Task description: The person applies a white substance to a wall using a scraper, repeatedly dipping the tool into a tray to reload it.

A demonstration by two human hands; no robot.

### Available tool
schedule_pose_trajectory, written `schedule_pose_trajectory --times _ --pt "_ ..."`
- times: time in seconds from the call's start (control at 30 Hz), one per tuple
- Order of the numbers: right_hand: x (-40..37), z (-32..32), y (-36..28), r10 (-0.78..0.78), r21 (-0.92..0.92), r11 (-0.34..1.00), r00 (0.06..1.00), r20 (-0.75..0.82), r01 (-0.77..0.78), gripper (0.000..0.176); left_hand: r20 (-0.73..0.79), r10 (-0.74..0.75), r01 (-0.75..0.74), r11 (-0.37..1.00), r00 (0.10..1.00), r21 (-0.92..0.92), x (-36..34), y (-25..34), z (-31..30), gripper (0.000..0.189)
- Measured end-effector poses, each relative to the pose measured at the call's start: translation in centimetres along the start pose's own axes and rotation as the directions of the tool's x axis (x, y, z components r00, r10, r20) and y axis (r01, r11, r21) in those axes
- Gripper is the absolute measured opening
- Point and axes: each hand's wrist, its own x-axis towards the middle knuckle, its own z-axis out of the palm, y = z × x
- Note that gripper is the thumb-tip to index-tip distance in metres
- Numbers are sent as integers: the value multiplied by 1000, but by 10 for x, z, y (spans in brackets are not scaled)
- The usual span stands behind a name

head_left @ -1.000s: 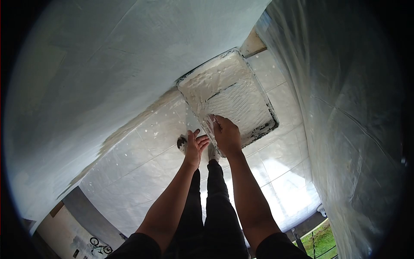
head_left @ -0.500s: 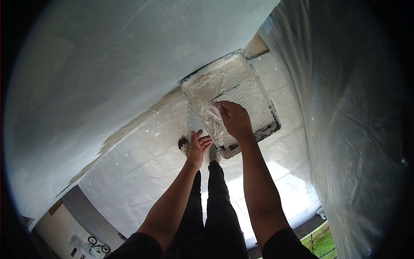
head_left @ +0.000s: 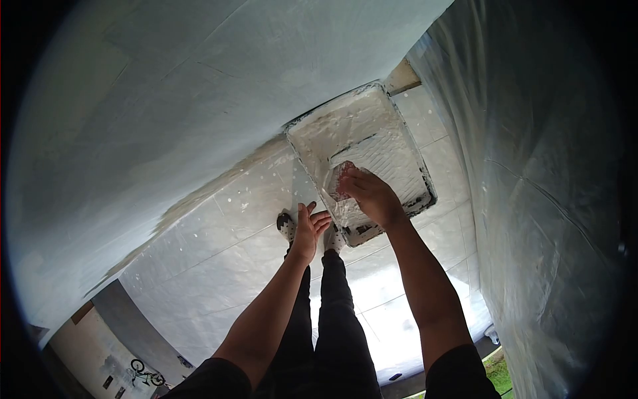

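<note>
My right hand [head_left: 375, 199] has its fingers closed round a small reddish, paint-smeared pad [head_left: 345, 178]; its exact kind is hard to make out. It is held against the ribbed slope of a black-rimmed paint tray [head_left: 405, 156], near the tray's left side. Thick off-white paint coats the tray, deepest at the far end. Just outside the tray's near left edge, my left hand [head_left: 310, 233] hovers with fingers apart and nothing in them.
A pale painted wall [head_left: 199, 100] rises along the left, and the tray's far corner lies close to it. Plastic sheeting [head_left: 531, 186] hangs on the right. Paint-spotted floor [head_left: 226, 233] lies below, with my feet in dotted socks [head_left: 286, 227] beside the tray.
My right hand has moved a little right and nearer along the tray's slope, and more of the reddish pad shows. My left hand stays almost in place.
</note>
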Motion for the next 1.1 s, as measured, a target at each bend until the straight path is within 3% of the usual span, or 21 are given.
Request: schedule_pose_trajectory --times 0.13,0.2,0.4,0.63,0.7,0.87,1.03,1.1 --pt "-9 -2 1 -120 -59 991 993 20 121 25 5 -7 7 1000 1000 7 0 1 0 108" --pt "-21 -7 1 -150 -130 977 980 128 167 25 2 -3 3 1000 1000 2 -1 1 0 107" --pt "-32 -28 -16 -126 -133 980 980 152 147 26 -9 0 0 1000 1000 -15 -1 2 1 108" --pt "-20 -3 -13 -152 -136 977 983 104 166 26 1 8 -8 1000 1000 -3 -1 0 0 108" --pt "-36 -9 -12 -58 -129 988 983 175 82 25 3 -2 2 1000 1000 -1 -2 2 -1 109" --pt "-53 -28 -24 -67 -79 994 986 153 80 25 -1 1 -1 1000 1000 -6 2 -1 0 110" --pt "-18 -11 -17 -37 -147 989 999 -26 32 24 -8 18 -18 1000 1000 5 3 -6 0 110" --pt "-9 2 -11 -30 -169 985 999 13 31 25 -2 23 -23 1000 1000 17 2 -4 0 110"
